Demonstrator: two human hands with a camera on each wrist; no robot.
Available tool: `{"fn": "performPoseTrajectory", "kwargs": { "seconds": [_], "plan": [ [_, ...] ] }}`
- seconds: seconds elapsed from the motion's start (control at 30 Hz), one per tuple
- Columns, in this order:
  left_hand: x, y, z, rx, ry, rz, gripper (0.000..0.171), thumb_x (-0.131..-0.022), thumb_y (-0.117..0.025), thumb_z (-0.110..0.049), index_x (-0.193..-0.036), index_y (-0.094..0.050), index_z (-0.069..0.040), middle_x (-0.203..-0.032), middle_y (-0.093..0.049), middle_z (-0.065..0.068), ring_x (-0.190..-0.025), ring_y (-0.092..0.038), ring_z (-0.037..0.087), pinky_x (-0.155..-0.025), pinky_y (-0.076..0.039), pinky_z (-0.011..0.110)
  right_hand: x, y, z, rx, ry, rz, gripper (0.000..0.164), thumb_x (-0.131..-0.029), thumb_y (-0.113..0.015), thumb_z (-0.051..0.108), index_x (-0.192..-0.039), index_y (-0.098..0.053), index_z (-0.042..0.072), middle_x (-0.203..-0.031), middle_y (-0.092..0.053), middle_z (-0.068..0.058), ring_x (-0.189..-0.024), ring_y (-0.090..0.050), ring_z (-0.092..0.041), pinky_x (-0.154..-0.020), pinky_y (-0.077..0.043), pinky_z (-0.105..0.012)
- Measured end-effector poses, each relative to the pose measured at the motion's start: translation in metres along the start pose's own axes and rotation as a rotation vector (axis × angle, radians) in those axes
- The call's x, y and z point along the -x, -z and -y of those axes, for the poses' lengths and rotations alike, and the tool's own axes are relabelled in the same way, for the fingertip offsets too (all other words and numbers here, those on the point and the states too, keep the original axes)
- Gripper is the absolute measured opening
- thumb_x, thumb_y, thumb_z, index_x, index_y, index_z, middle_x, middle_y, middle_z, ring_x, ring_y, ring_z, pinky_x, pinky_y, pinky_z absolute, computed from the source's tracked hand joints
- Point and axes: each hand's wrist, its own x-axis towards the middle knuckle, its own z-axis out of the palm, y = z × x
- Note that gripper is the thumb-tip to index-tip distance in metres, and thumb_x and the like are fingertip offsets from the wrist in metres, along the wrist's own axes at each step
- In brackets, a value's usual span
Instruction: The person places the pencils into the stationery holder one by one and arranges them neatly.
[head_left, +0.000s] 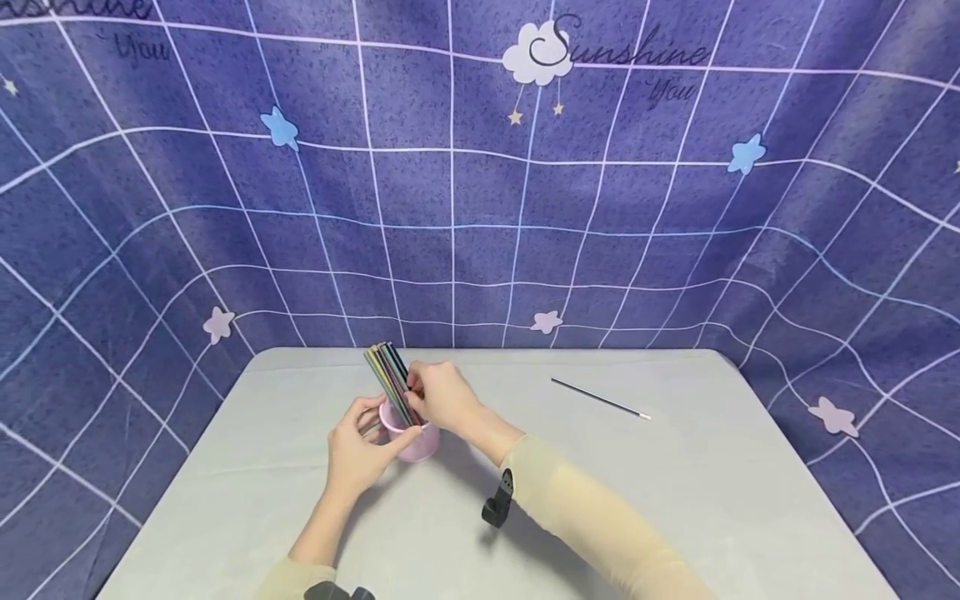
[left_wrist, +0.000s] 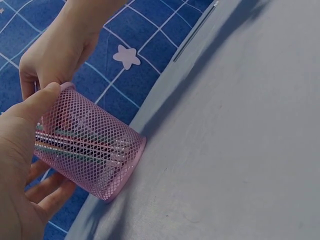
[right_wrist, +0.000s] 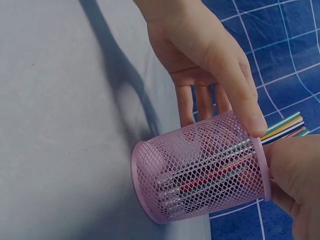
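A pink mesh pencil cup [head_left: 418, 444] stands on the table with a bunch of pencils [head_left: 384, 367] leaning to the left in it. My left hand [head_left: 358, 446] holds the cup near its rim, thumb on the near side and fingers round the far left side. Bent fingers of my right hand [head_left: 446, 396] grip at the pencils just above the rim. Through the mesh in the right wrist view, the lower ends of the pencils [right_wrist: 200, 182] show pale tips, with red and green shafts among them. My right fingertips are partly hidden behind the rim.
A single dark pencil [head_left: 600, 398] with a white end lies on the table to the right of the cup. The table [head_left: 675, 500] has a pale cover. Behind and beside it hangs a blue-purple gridded curtain [head_left: 480, 192] with stars and a cloud.
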Motion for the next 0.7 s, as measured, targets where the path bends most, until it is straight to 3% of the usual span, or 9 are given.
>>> {"fn": "performPoseTrajectory", "kwargs": {
  "seconds": [0.23,0.43,0.57,0.7],
  "plan": [
    [0.0,-0.001,-0.001,0.006,0.005,0.001,0.065,-0.071,-0.1,-0.01,-0.124,-0.065,0.004,-0.126,-0.075,0.026,-0.115,-0.076,0.041,-0.089,-0.068,0.025,0.001,0.001,-0.001,-0.025,0.0,-0.02,0.012,-0.093,-0.081,0.012,-0.093,-0.069,0.009,-0.087,-0.082,-0.002,-0.074,-0.076,-0.008,-0.063,-0.058,-0.006],
    [0.003,-0.001,0.001,0.003,0.025,-0.003,0.065,-0.072,-0.1,-0.011,-0.125,-0.066,0.004,-0.126,-0.075,0.025,-0.116,-0.076,0.041,-0.091,-0.068,0.034,0.004,0.007,-0.005,-0.122,0.008,0.002,0.008,-0.093,-0.078,0.008,-0.096,-0.071,0.007,-0.087,-0.081,-0.004,-0.075,-0.075,-0.01,-0.064,-0.057,-0.006],
    [0.001,-0.001,0.001,0.01,0.018,-0.012,0.065,-0.071,-0.101,-0.01,-0.124,-0.066,0.003,-0.125,-0.076,0.024,-0.114,-0.076,0.041,-0.091,-0.068,0.032,0.005,0.022,-0.016,-0.193,0.024,-0.007,0.01,-0.092,-0.075,0.003,-0.101,-0.072,0.003,-0.087,-0.079,-0.007,-0.073,-0.074,-0.012,-0.064,-0.057,-0.007],
    [0.0,-0.002,0.001,0.009,0.008,-0.016,0.064,-0.07,-0.101,-0.009,-0.122,-0.066,0.003,-0.125,-0.076,0.024,-0.114,-0.076,0.041,-0.09,-0.068,0.028,0.007,0.042,-0.035,-0.194,0.061,-0.065,0.012,-0.089,-0.076,0.002,-0.101,-0.073,0.002,-0.085,-0.078,-0.008,-0.071,-0.074,-0.015,-0.063,-0.057,-0.008]
  ]
}}
